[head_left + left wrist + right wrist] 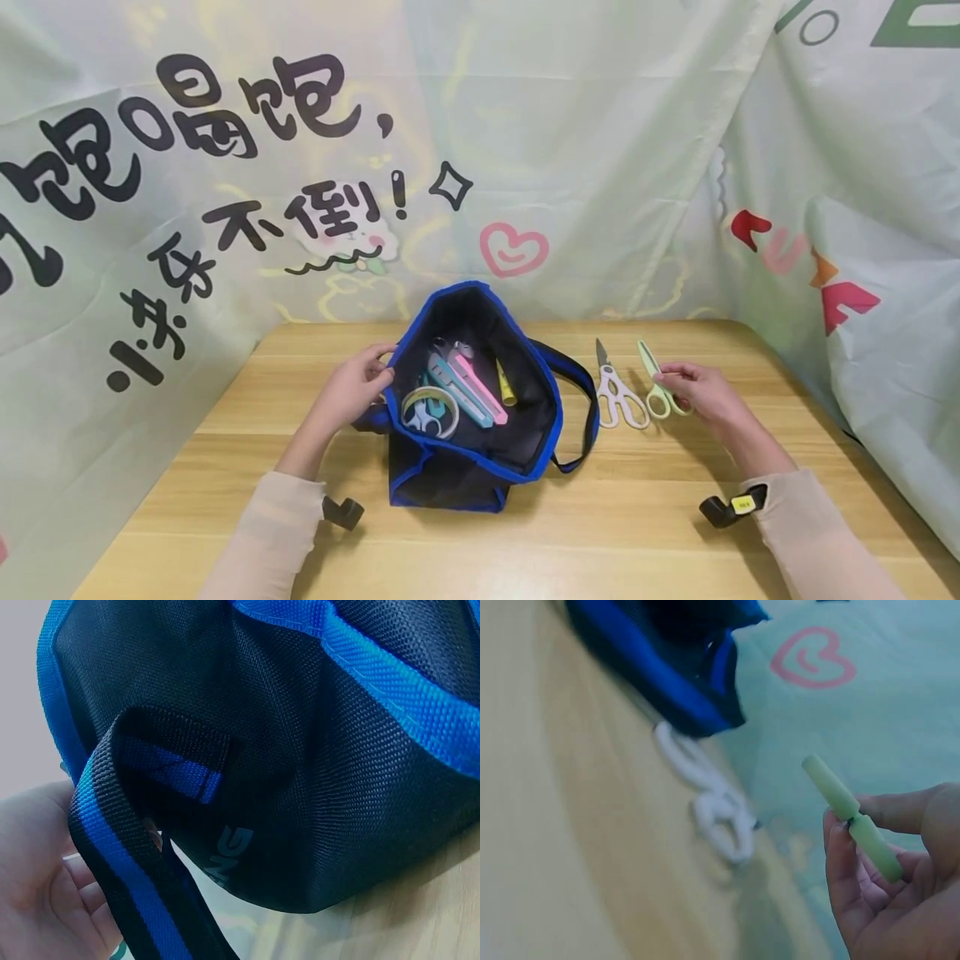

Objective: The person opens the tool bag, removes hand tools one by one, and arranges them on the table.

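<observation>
A black bag with blue trim (474, 467) stands on the table with its mouth gaping toward me. My left hand (356, 385) grips the left edge of that mouth; in the left wrist view the hand (52, 877) is partly hidden behind the strap (127, 862). Between thumb and fingers, my right hand (701, 387) pinches pale green scissors (654, 371), their blades pointing away from me. From the right wrist, the scissors' handles (832, 787) show edge-on. White-handled scissors (617, 398) lie between the bag and my right hand.
Inside the bag are a teal utility knife (459, 390), a pink utility knife (480, 387), a tape roll (450, 402) and a yellow tube (506, 385). A strap loop (577, 375) spreads to the bag's right. A printed cloth (600, 125) hangs behind the wooden table (585, 533).
</observation>
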Available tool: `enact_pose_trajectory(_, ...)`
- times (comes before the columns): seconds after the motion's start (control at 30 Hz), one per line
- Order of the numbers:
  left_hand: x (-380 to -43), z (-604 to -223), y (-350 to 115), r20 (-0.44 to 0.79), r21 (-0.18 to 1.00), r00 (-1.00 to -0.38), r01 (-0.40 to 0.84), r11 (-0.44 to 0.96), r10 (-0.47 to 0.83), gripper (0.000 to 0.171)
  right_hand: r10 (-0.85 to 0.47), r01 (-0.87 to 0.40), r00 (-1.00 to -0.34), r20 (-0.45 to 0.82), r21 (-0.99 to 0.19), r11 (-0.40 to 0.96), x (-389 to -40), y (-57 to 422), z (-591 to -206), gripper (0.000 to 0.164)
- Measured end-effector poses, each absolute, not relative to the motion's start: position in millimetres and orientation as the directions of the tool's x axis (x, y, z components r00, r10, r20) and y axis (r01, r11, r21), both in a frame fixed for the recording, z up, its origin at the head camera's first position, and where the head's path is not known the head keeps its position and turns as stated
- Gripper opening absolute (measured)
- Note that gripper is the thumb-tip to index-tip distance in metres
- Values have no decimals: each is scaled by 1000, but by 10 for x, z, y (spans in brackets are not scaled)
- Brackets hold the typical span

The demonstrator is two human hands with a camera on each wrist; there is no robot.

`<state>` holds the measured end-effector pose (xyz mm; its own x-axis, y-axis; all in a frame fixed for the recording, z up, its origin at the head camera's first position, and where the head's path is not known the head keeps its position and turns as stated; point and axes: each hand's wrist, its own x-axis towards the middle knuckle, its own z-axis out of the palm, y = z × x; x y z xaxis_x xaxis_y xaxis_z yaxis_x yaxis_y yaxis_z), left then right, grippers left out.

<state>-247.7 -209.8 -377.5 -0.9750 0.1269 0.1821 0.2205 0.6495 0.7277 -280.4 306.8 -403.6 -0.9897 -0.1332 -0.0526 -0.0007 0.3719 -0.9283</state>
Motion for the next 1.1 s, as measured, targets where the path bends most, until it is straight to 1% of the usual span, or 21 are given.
enact_pose_trajectory(0.27,-2482,-3780,-2086,183,725,-974,226,650,134,44,-102,40,-990,-96,-889,455,-2833,3178,-4195,53)
enact_pose_trajectory(0.43,-2489,-3788,-2078,197,729,-970,244,640,145,43,-50,56,-994,-102,-823,566,-2862,3230,-4240,52)
enact_pose_trajectory(0.57,-2486,-3792,-2078,208,723,-967,252,643,145,43,-4,71,-996,-94,-785,615,-2917,3231,-4280,48)
enact_pose_trajectory(0.8,-2465,-3770,-2071,198,716,-970,241,656,141,43,23,55,-998,-54,-735,676,-2956,3200,-4337,44)
enact_pose_trajectory(0.9,-2461,-3763,-2070,190,715,-972,232,659,136,43,11,20,-1000,-18,-681,732,-2947,3211,-4342,44)
enact_pose_trajectory(1.1,-2461,-3759,-2072,186,713,-974,225,664,131,43,-11,-37,-999,50,-555,831,-2910,3221,-4336,37)
